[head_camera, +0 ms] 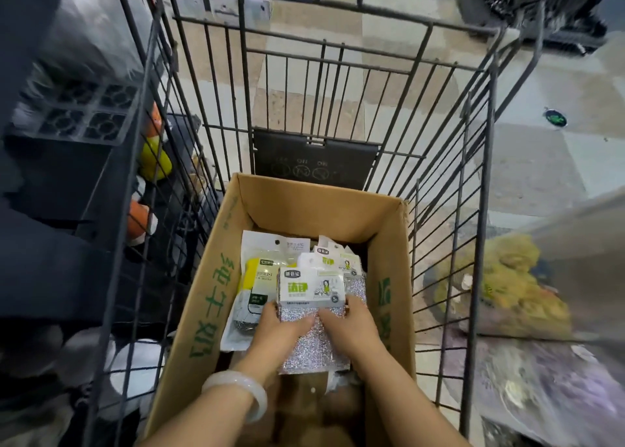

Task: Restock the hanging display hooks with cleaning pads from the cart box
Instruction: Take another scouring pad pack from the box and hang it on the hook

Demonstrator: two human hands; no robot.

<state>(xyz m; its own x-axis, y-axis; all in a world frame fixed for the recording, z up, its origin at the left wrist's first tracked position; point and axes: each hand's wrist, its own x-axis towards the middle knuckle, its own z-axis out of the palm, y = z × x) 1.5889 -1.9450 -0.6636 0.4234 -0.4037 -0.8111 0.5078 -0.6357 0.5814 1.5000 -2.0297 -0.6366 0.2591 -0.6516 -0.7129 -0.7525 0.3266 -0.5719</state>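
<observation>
Silver glittery cleaning-pad pack with a white and green printed header card [313,314] lies inside the open brown cardboard box [389,230], which sits in the black wire shopping cart [338,61]. Left hand [280,325] and right hand [351,321] both grasp it, fingers [270,309] curled round its edges. Step in hand, by judgement: picking stock from the box. Further packs [351,271] lie behind. Next move calls for lifting it clear and finding the card's hang hole; display hooks are not in view.
</observation>
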